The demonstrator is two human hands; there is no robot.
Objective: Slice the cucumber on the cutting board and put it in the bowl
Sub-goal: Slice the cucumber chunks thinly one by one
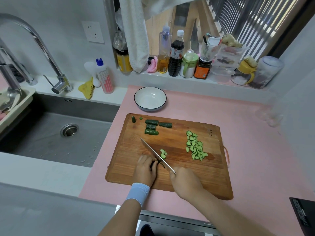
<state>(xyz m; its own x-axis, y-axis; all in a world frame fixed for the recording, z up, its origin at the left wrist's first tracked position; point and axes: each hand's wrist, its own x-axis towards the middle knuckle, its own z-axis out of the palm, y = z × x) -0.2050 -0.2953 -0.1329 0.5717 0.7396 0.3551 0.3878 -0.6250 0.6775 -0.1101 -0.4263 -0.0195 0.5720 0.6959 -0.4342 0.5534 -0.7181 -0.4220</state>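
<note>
A wooden cutting board (170,178) lies on the pink counter. My left hand (145,169) holds down a dark cucumber piece (156,163), mostly hidden under my fingers. My right hand (185,183) grips the handle of a knife (156,155), whose blade rests against that piece. A few fresh slices (163,153) lie right of the blade. A pile of half-moon slices (195,148) sits on the board's right side. Several uncut cucumber chunks (151,126) wait at the board's far edge. The white bowl (141,92) stands empty behind the board.
A steel sink (56,132) with a faucet (34,36) is to the left. Bottles and jars (175,55) line the window ledge at the back. A dish soap bottle (104,77) and yellow cloth (87,89) sit beside the sink. A dark object (303,215) is at the right edge.
</note>
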